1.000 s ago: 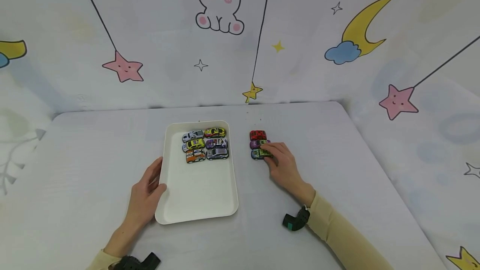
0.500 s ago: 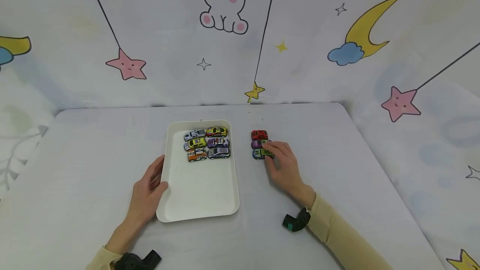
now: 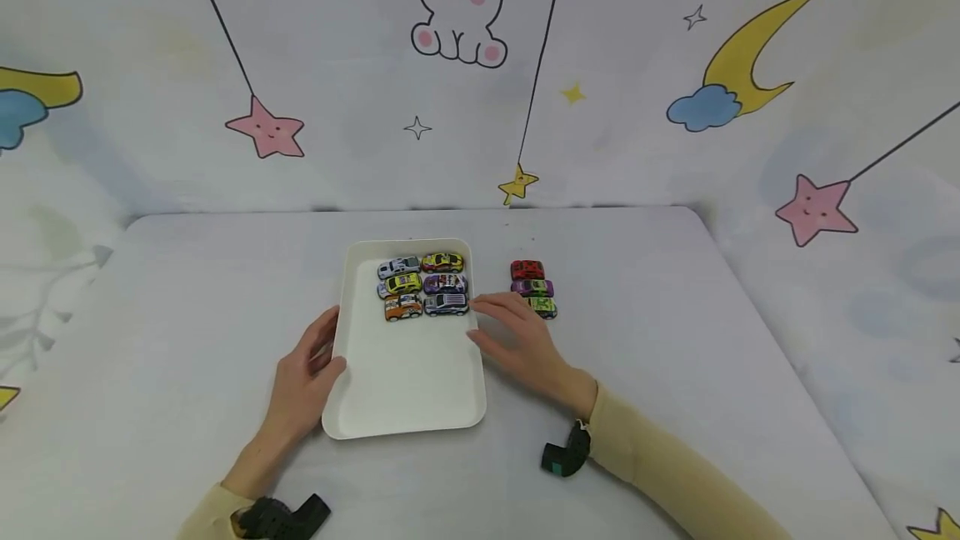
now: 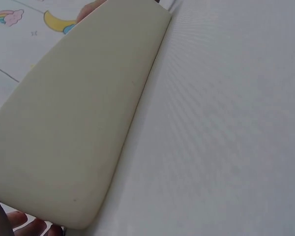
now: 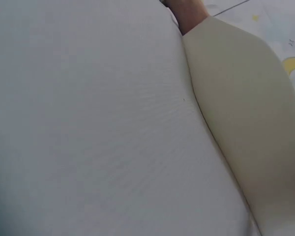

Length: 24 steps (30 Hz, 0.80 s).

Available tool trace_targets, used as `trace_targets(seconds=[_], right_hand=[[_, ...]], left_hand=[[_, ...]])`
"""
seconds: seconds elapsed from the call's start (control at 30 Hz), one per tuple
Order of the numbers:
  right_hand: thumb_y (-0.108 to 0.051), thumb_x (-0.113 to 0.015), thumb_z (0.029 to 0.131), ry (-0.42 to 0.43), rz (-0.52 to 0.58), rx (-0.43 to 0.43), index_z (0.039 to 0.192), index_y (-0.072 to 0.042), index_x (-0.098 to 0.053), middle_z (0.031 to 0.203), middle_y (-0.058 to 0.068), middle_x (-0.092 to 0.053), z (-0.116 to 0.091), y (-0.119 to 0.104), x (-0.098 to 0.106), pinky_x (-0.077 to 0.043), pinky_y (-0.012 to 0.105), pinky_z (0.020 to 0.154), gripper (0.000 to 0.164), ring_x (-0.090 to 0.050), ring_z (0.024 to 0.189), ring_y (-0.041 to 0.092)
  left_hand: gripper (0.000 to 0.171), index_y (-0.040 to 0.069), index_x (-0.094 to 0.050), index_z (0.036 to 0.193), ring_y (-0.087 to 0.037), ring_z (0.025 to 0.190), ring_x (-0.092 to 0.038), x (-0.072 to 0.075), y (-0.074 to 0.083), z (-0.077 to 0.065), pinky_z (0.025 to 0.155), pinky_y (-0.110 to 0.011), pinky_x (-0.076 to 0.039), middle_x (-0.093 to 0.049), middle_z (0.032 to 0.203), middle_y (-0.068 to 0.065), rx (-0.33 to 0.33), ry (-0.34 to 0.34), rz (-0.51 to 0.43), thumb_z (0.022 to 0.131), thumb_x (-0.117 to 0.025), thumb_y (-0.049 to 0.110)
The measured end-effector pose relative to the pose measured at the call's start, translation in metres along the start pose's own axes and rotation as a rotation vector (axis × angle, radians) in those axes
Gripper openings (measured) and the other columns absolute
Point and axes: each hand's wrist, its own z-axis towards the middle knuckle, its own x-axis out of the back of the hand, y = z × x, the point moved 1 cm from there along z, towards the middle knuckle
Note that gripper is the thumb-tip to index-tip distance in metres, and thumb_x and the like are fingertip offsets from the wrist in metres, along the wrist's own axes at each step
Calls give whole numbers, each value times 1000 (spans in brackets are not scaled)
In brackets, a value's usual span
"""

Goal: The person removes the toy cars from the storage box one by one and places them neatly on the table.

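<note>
My left hand grips the left side of a white tray, thumb over the rim and fingers outside; its fingers show at the lower left of the left wrist view. My right hand is at the tray's right rim, fingers extended and holding nothing. Toy cars stand in two columns at the tray's far end, among them an orange one and a grey one. Right of the tray, red, purple and green toy cars form a column, the green one partly hidden by my right hand.
A white cloth covers the table. Behind it rises a backdrop printed with a rabbit, stars and moons. The tray's near outer wall fills much of both wrist views.
My right hand has left the green toy car and moved left to the tray's right rim. My left hand stays on the tray. The whole head view has shifted slightly.
</note>
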Motion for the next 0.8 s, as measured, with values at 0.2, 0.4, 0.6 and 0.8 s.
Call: trace_targets(seconds=[0.2,0.4,0.6,0.8], right_hand=[[-15,-78,86,-139,-42,-102,125,-3,-67,127,9,-65,20,-4,-14,-51,36,100,43,-58,118,21],[-17,-75,89,-227,-93,-194,129,-2,-64,130,11,-63,34,-5,-26,-51,40,101,44,-57,120,24],[-18,-73,91,-263,-173,-258,125,-3,-66,125,10,-64,48,-4,-33,-50,39,101,38,-58,117,24],[-13,-73,91,-351,-234,-280,126,-5,-65,128,8,-63,54,-8,-38,-48,38,105,37,-56,121,24]], left_hand=[[64,7,-41,152,-41,132,-52,-5,-1,-1,94,-3,-37,-51,147,-22,29,-13,10,91,-53,-7],[64,8,-42,151,-39,131,-53,-6,-1,-2,94,-3,-38,-51,146,-22,30,-8,3,90,-52,-7],[64,8,-42,151,-40,131,-54,-6,1,0,94,-4,-38,-52,146,-23,15,-10,-6,90,-53,-8],[64,6,-43,151,-40,129,-55,-1,0,0,92,-3,-38,-52,145,-24,8,10,15,89,-53,-8]])
